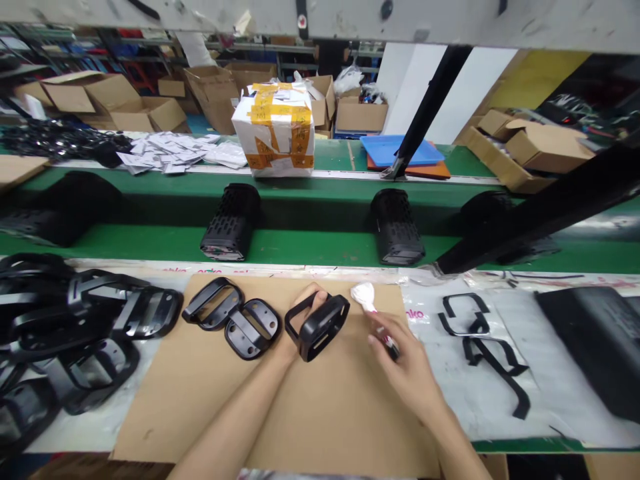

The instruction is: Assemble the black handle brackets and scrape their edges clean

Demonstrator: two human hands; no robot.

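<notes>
Two bare forearms [233,427] come in from the lower edge of the view and reach over a brown cardboard sheet [340,413], which is the main place of the work. On this sheet, the left hand [305,320] holds a black plastic frame [325,327] upright at a tilt, and its fingers [313,297] are curled closed around one bar of the frame. The right hand [405,363] is just beside this frame, toward the right edge of the sheet. Its fingers [380,333] are closed in a pinch on a small dark tool [389,345], and a white wad of tissue or cloth [363,297] sits at the upper end of it; I cannot tell exactly what the tool is.

Two more black frames [213,303] [253,328] lie flat on the sheet, left of the left hand. Past the left edge of the sheet, many similar black frames [85,327] are piled. Right of the sheet, black strips [480,347] and a black panel [585,343] lie on clear plastic film [440,380]. Beyond the sheet, black perforated housings [233,223] [397,227] stand on a green bench [310,248], and farther away there is a taped white parcel [275,130].
</notes>
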